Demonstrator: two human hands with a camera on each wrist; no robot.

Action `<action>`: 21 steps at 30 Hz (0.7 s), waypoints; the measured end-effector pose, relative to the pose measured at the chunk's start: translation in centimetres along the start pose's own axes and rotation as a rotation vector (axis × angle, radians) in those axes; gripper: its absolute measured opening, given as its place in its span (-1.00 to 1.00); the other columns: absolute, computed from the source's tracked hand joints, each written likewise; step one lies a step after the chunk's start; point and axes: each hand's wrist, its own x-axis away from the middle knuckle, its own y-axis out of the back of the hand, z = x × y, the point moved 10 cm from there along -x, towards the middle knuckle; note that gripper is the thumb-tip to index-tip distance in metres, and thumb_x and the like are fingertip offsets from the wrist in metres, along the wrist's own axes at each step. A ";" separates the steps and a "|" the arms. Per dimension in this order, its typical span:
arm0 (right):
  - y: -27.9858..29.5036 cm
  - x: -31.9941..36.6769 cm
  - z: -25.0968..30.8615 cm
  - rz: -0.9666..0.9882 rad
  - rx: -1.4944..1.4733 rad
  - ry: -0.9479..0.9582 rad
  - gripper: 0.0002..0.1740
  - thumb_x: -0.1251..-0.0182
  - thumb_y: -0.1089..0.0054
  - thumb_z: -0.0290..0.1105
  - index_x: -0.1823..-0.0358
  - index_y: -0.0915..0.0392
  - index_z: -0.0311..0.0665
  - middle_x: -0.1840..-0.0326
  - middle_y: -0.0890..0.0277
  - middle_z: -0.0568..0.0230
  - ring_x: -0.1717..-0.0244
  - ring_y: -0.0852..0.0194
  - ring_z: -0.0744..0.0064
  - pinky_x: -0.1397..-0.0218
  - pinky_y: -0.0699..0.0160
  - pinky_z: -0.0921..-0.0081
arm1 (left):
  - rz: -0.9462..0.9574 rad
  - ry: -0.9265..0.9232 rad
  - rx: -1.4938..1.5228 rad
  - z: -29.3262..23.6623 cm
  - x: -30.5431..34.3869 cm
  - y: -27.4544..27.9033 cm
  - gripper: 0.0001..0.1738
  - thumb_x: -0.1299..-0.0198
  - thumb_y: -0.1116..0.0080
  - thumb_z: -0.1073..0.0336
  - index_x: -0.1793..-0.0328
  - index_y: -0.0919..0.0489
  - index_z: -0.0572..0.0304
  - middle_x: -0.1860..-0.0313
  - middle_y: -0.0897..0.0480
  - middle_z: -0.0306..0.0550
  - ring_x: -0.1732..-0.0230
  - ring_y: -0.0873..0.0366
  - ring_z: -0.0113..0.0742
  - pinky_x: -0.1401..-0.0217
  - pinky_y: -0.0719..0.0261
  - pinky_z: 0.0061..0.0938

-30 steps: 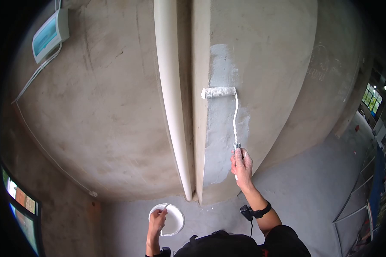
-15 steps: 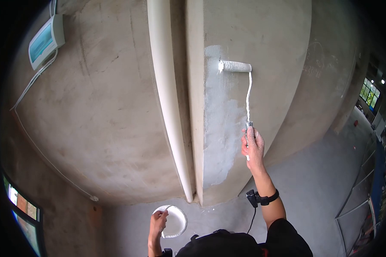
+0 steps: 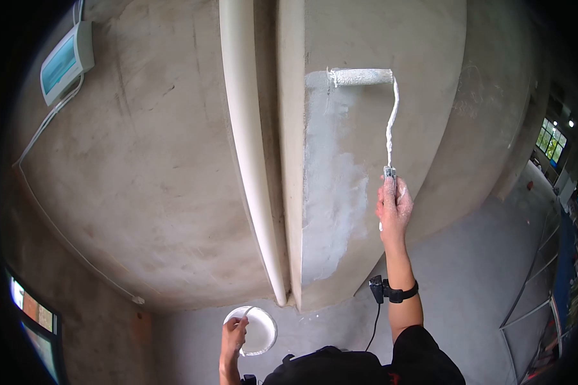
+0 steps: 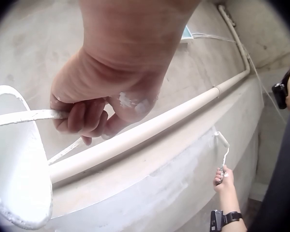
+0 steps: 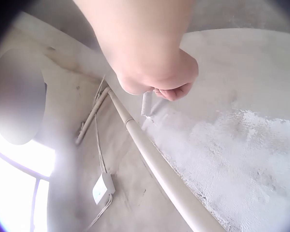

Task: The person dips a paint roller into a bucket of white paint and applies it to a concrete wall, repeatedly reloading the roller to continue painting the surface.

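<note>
My right hand (image 3: 395, 204) grips the handle of a paint roller (image 3: 363, 77), whose white sleeve lies against the column at the top of a wet grey-white painted patch (image 3: 331, 192). In the right wrist view the roller (image 5: 146, 104) shows just beyond my curled right hand (image 5: 157, 72). Low in the head view, my left hand (image 3: 233, 335) holds the handle of a white bucket (image 3: 273, 333). The left wrist view shows my left hand's fingers (image 4: 89, 116) curled round that paint-smeared handle (image 4: 26, 117), with the bucket (image 4: 26, 164) hanging beside them.
A pale vertical pipe (image 3: 245, 128) runs down left of the column. On the left wall are a white electrical box (image 3: 67, 63) with cables and a window (image 3: 35, 314) below. Metal bars (image 3: 526, 312) and clutter stand at the far right, above the grey floor (image 3: 459, 276).
My right hand has moved up and to the right, carrying the roller up the column. The painted patch reaches wider beside its upper part. My left hand has stayed nearly in place with the bucket.
</note>
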 end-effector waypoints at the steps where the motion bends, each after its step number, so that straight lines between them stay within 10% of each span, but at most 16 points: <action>1: 0.7 0.2 0.6 -0.057 0.050 0.089 -0.74 -0.52 -0.04 -0.25 0.05 -0.48 -0.34 0.52 -0.28 0.52 0.63 -0.03 0.85 0.63 0.00 0.77 | -0.001 0.002 0.001 0.2 -0.1 0.0 -0.63 -0.27 -0.18 0.09 0.26 -0.58 0.34 0.59 -0.45 -0.26 0.66 -0.33 -0.54 0.64 -0.25 -0.58; 5: 1.6 0.7 2.4 -0.169 0.307 0.348 -0.76 -0.50 -0.06 -0.33 0.04 -0.47 -0.40 0.48 -0.31 0.51 0.56 -0.11 0.81 0.57 -0.10 0.73 | 0.000 0.009 -0.003 0.3 -0.5 -0.1 -0.63 -0.26 -0.18 0.09 0.26 -0.59 0.35 0.59 -0.46 -0.26 0.65 -0.33 -0.54 0.63 -0.26 -0.57; 10: 0.0 2.2 5.6 -0.300 0.722 0.659 -0.77 -0.39 -0.17 -0.41 0.04 -0.48 -0.42 0.37 -0.59 0.08 0.42 -0.62 0.26 0.37 -0.55 0.41 | 0.000 0.012 -0.034 0.2 -0.4 -0.1 -0.63 -0.24 -0.19 0.10 0.27 -0.60 0.36 0.58 -0.47 -0.24 0.64 -0.34 -0.53 0.62 -0.27 -0.57; 21: -1.0 3.7 2.6 -0.265 0.796 0.757 -0.75 -0.35 -0.20 -0.44 0.03 -0.47 -0.43 0.34 -0.60 0.00 0.39 -0.65 0.07 0.41 -0.59 0.32 | 0.009 0.028 0.014 0.6 -0.8 -0.4 -0.66 -0.30 -0.16 0.13 0.28 -0.58 0.33 0.61 -0.40 -0.30 0.67 -0.28 -0.56 0.65 -0.23 -0.60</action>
